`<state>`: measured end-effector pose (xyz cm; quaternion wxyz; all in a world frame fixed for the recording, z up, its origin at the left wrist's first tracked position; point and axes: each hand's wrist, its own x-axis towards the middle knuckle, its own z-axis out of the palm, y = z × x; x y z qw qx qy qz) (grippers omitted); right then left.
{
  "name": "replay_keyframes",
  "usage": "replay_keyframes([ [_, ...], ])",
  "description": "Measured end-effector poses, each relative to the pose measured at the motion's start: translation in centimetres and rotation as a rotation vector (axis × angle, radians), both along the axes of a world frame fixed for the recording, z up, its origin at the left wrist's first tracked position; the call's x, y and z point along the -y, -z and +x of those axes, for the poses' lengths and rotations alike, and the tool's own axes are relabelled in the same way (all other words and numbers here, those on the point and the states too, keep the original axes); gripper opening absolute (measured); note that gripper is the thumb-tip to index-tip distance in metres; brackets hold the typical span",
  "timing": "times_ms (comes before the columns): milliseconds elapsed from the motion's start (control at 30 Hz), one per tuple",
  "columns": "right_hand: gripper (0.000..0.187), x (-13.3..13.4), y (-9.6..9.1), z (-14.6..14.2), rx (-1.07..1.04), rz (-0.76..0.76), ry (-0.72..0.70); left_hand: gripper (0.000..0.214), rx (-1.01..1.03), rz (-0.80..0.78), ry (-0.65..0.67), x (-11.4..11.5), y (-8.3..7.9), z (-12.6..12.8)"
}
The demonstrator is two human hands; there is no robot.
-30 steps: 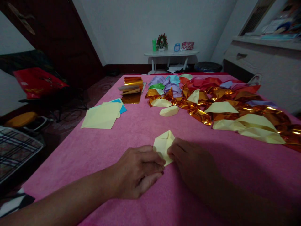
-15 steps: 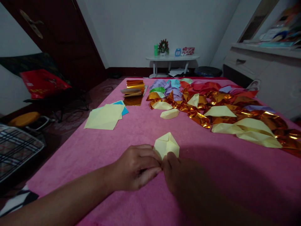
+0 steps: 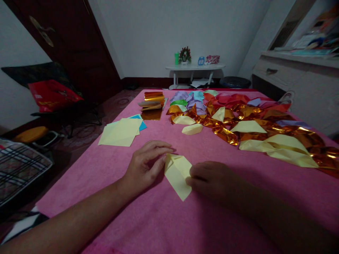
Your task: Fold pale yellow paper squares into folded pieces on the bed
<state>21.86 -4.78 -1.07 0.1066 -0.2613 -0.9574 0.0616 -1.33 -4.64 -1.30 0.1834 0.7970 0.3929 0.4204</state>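
A pale yellow sheet of paper [image 3: 178, 176], partly folded with creased flaps at its top, lies at the front middle of the pink cloth [image 3: 148, 225]. My right hand [image 3: 212, 178] pinches its right edge between thumb and fingers. At the paper's upper left is my left hand [image 3: 148, 164], its fingers stretched out and apart, the thumb close to the paper's edge. Beyond my left hand lies a small stack of flat yellow sheets [image 3: 120, 132] with a blue sheet [image 3: 143, 124] showing beneath.
Many folded paper pieces, including shiny gold ones [image 3: 225, 134] and yellow ones [image 3: 249, 126], spread over the right and far side. A stack of gold foil sheets [image 3: 152, 114] sits at the far left. Behind stands a white table [image 3: 196, 66]; a red bag [image 3: 54, 95] rests on a chair.
The yellow paper has turned, its point now facing me. My left hand has opened and moved up and left; my right hand has shifted to the paper's right edge.
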Motion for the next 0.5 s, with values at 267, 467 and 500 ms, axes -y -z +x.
replay_keyframes([
  [267,0.023,-2.1,0.9,1.0,-0.134,-0.058,0.078,0.027,-0.032,-0.035,0.128,-0.2,0.6,0.0],
  [467,0.022,-1.8,0.9,1.0,-0.133,0.004,0.055,0.021,-0.056,0.110,0.140,0.3,0.3,0.0],
  [500,0.022,-1.7,0.8,1.0,-0.130,0.003,0.060,0.019,-0.060,0.123,0.125,0.4,0.1,-0.1],
])
